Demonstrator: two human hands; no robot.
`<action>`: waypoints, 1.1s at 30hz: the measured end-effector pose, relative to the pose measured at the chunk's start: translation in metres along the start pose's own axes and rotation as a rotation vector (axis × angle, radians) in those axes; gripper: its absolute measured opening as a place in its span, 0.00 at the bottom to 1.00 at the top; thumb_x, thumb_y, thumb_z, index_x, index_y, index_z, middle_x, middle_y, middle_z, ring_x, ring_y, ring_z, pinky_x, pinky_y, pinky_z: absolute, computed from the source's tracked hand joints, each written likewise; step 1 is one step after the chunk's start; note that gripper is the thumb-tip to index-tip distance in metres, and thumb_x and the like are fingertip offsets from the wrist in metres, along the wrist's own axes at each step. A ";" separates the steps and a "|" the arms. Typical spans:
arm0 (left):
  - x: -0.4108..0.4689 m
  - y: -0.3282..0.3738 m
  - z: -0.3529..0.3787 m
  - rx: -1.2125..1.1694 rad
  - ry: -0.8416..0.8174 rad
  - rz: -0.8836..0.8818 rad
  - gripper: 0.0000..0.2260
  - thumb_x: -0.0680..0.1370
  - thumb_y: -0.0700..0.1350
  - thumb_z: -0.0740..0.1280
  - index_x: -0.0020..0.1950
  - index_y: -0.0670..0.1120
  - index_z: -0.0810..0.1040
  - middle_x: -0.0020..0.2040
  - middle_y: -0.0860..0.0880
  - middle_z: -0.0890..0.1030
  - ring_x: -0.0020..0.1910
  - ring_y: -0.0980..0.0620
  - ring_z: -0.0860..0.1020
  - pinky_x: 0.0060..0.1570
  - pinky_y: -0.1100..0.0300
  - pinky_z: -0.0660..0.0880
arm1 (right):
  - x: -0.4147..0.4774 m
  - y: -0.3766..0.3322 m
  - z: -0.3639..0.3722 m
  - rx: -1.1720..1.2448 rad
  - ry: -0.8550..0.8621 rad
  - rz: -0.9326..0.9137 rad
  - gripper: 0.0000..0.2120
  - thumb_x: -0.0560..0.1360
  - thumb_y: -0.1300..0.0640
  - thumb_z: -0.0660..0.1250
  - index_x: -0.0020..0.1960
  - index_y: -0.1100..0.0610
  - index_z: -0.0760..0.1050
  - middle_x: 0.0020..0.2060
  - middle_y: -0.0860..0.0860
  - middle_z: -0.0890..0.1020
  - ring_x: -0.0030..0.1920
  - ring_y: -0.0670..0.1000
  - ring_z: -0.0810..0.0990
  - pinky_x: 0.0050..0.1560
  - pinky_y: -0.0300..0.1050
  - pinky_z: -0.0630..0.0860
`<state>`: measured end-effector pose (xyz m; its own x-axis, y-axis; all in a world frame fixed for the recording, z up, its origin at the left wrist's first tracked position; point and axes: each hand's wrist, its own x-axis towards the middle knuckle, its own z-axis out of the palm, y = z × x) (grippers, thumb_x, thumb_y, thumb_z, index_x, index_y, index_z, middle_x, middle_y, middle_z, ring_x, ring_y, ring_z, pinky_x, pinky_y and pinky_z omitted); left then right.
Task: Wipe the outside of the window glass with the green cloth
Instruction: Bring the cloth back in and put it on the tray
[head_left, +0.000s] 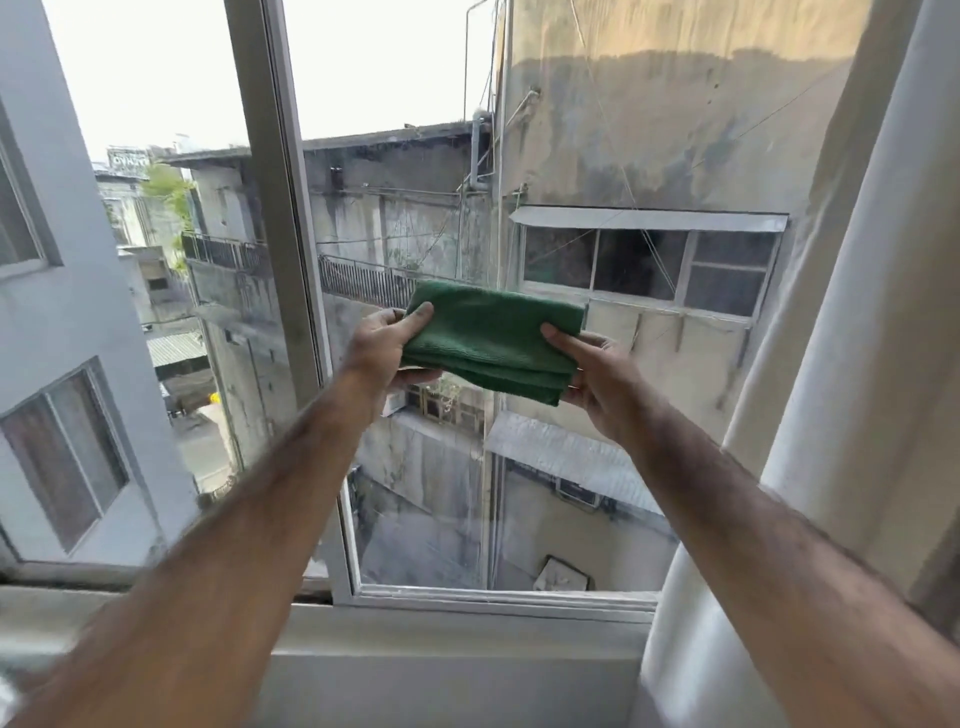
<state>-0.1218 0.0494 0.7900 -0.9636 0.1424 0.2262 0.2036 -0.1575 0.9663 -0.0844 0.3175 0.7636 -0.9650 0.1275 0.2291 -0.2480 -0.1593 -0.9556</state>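
At the left stands a smooth grey-white metal window frame post (283, 291), and right of it the left hand (382, 345) pinches one end of the folded dark green microfibre cloth (491, 340), thumb on top. The cloth is held in the air before the streaky, dusty window glass pane (524, 493); it looks light, soft and floppy, best gripped at its folded edges. The right hand (597, 382) clamps the other end, beside the pale fabric curtain (852, 364).

Dark green cloth (493, 340), white window frame (280, 218), off-white curtain (841, 415), stained, perhaps beige wall (675, 130)
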 end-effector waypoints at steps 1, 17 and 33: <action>-0.005 -0.016 -0.006 -0.002 0.003 -0.027 0.12 0.80 0.53 0.72 0.50 0.45 0.79 0.47 0.45 0.83 0.39 0.51 0.87 0.34 0.57 0.84 | -0.005 0.010 0.001 -0.009 0.008 0.019 0.15 0.76 0.52 0.79 0.59 0.58 0.86 0.48 0.54 0.91 0.48 0.55 0.90 0.50 0.52 0.90; -0.121 -0.342 -0.072 0.168 0.164 -0.406 0.06 0.79 0.49 0.74 0.44 0.50 0.81 0.35 0.58 0.83 0.35 0.56 0.81 0.28 0.61 0.80 | -0.142 0.318 -0.029 -0.030 0.159 0.554 0.05 0.79 0.53 0.76 0.52 0.54 0.86 0.41 0.45 0.90 0.38 0.41 0.88 0.35 0.34 0.82; -0.254 -0.636 -0.126 0.401 0.033 -0.800 0.09 0.76 0.34 0.75 0.46 0.48 0.82 0.42 0.47 0.83 0.40 0.51 0.83 0.31 0.66 0.81 | -0.339 0.608 -0.057 -0.054 0.275 1.021 0.07 0.78 0.62 0.77 0.55 0.56 0.85 0.50 0.53 0.89 0.45 0.48 0.90 0.47 0.41 0.88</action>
<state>-0.0287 -0.0097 0.1028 -0.8465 0.0336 -0.5313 -0.4921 0.3309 0.8052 0.0965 0.2337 0.0941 -0.6594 0.1763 -0.7308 0.6804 -0.2734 -0.6799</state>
